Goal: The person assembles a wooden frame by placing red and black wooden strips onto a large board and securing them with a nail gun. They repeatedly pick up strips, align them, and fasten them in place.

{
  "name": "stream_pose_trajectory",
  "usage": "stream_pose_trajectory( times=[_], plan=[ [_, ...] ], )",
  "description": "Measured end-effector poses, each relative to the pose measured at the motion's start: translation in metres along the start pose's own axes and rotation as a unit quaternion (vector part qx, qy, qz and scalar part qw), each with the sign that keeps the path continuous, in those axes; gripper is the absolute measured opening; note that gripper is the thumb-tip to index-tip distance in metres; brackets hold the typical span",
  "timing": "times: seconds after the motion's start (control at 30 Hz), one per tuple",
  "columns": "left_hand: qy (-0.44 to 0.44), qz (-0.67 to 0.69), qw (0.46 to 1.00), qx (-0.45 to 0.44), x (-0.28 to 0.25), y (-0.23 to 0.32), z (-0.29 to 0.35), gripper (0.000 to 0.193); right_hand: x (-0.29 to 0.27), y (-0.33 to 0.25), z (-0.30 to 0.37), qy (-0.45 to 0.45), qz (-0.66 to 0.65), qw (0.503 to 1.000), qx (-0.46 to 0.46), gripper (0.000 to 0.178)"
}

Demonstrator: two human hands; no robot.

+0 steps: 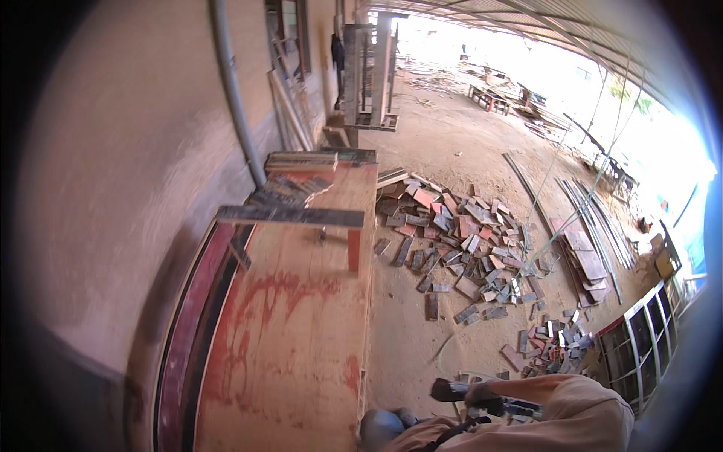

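Low at the right, my right hand (482, 397) comes in from a pale pinkish sleeve (584, 407). Its fingers are closed round a dark tool with a metallic strip, which looks like a nail gun (449, 389). My left hand cannot be made out. Left of the tool lies a long wooden bench top (301, 331) smeared with red. Across its far part stands a dark board (294, 216) with a short red upright (353, 251) under its right end. A stack of cut boards (301, 161) sits behind it against the wall.
Right of the bench, a heap of wood offcuts (467, 233) covers the ground, with a smaller pile (553, 343) nearer me. A thin pale green hose (538, 265) hangs among them. Long bars (599, 218) and a metal frame (640, 343) lie right. A pipe (235, 90) runs down the wall.
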State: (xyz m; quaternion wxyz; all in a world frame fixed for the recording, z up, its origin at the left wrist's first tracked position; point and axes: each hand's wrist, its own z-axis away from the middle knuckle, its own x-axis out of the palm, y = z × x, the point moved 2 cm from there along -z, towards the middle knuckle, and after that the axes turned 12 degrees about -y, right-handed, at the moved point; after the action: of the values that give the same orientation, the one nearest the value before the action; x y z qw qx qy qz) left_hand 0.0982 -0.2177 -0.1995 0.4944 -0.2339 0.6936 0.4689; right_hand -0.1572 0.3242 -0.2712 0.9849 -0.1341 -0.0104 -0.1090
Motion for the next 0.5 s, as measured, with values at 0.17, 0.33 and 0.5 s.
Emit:
stream_pose_trajectory(
  times=[0.17,0.33,0.5],
  plan=[
    [-0.206,0.148,0.967,-0.023,0.156,0.146,-0.008,0.034,-0.12,0.02,-0.025,0.018,-0.121,0.989,0.087,0.02],
    [-0.228,0.184,0.946,-0.141,0.237,0.155,-0.058,0.034,-0.252,-0.06,-0.071,-0.015,-0.182,0.981,0.071,0.016],
    [-0.102,0.224,0.936,-0.251,0.251,0.101,-0.081,0.035,-0.419,-0.217,-0.152,0.051,0.017,0.993,-0.104,0.015]
  ],
)
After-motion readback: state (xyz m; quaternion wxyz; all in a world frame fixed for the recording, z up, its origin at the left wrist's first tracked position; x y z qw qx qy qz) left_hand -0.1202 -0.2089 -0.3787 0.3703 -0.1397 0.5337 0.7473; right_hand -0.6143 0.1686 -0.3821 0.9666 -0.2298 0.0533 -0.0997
